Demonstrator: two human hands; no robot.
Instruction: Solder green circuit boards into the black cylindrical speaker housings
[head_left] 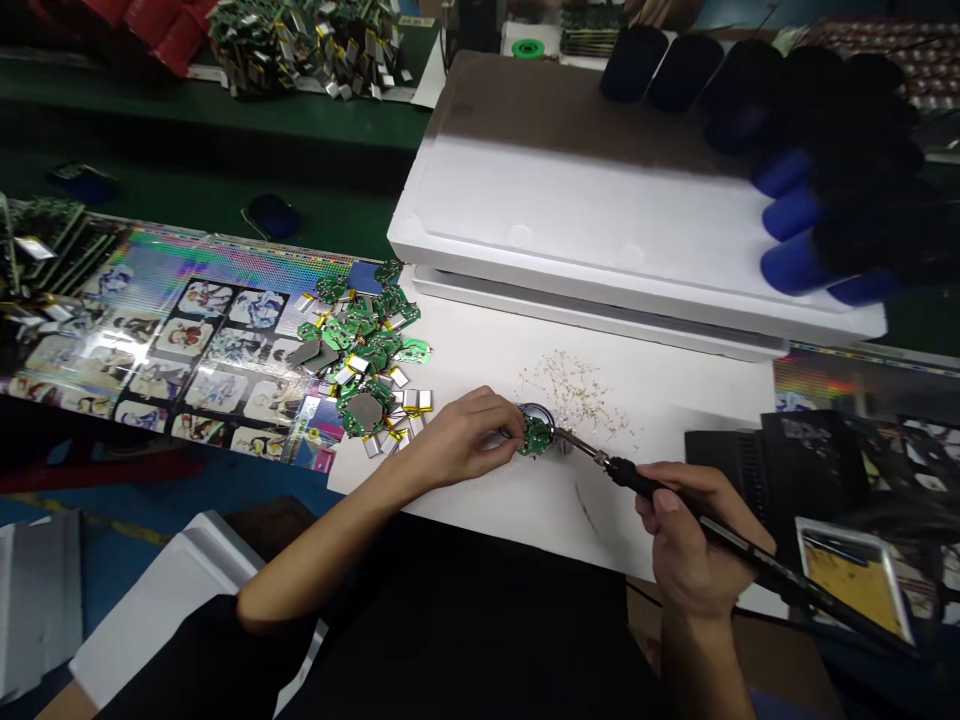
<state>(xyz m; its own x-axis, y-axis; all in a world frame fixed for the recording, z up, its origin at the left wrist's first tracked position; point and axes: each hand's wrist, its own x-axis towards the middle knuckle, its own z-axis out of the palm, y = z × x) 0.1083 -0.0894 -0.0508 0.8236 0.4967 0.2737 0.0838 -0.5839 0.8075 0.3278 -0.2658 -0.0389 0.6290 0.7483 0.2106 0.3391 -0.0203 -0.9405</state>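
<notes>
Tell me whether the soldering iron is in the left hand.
No, the soldering iron is gripped in the right hand, while the left hand holds a small green circuit board.

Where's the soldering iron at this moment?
In the head view, the soldering iron is at lower right, gripped in the right hand, its tip reaching left toward the green circuit board held by the left hand.

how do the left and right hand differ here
The left hand pinches a small green circuit board in its fingertips, while the right hand wraps around a black soldering iron, pen-style. The left hand lies flatter, reaching across from the left; the right hand is more upright. Both are bare and over the white work surface.
</notes>
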